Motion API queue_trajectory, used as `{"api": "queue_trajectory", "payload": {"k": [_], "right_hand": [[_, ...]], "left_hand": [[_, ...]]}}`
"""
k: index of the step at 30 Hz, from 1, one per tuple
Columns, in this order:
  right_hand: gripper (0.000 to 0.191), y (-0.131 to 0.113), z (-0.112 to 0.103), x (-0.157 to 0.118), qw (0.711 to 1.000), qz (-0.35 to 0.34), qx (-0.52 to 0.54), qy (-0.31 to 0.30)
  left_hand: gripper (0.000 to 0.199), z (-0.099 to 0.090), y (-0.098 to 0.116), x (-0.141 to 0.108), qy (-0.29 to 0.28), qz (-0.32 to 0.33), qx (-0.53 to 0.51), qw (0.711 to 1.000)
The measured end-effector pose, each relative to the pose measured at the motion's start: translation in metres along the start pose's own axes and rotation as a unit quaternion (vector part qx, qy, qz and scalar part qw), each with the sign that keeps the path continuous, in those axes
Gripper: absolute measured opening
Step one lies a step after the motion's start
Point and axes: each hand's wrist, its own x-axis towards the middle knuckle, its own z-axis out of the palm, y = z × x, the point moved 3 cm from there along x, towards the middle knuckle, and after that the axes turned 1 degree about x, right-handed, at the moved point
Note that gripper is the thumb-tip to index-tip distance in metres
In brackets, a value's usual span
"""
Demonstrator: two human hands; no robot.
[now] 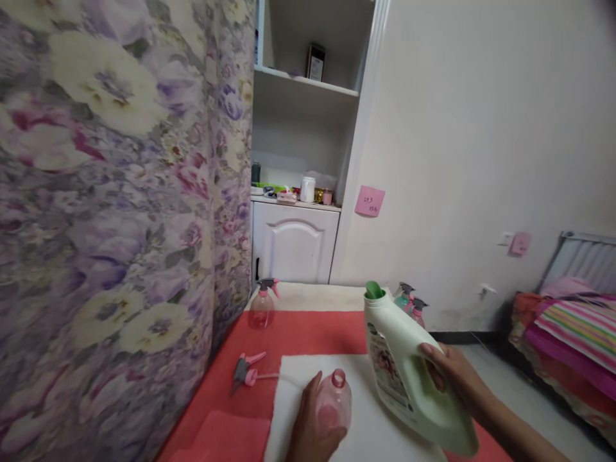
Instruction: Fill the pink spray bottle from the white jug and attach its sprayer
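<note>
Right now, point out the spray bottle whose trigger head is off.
The pink bottle in the left hand: its neck is open. A trigger head lies apart on the red surface; the other spray bottles wear theirs.

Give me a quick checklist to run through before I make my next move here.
1. Left hand around the pink bottle: ok.
2. Spray head off the bottle: ok, it lies to the bottle's left.
3. Right hand on the pale green jug's handle: ok.
4. Jug's green spout lined up with the bottle's mouth: not ok, they are apart.
5. Amount inside the jug: cannot tell.
</note>
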Motion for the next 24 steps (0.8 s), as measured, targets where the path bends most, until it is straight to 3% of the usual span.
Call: {"api": "queue_trajectory", "payload": {"k": [5, 12, 17, 24], "right_hand": [[0.057, 0.003, -0.017, -0.017, 0.997, 0.023, -0.054, -0.042], [0.054, -0.006, -0.019, -0.031, 0.987, 0.048, -0.059, -0.141], [0.053, -0.024, -0.021, -0.034, 0.976, 0.052, -0.108, -0.182], [0.049, -0.036, -0.025, -0.035, 0.960, 0.057, -0.172, -0.215]], "left_hand": [[0.068, -0.015, 0.011, 0.002, 0.044, 0.059, 0.052, 0.996], [0.044, -0.036, 0.065, 0.016, -0.027, 0.042, 0.031, 0.998], [0.043, -0.030, 0.094, 0.033, -0.095, 0.033, 0.023, 0.995], [0.039, -0.018, 0.093, 0.040, -0.138, 0.008, -0.015, 0.990]]}}
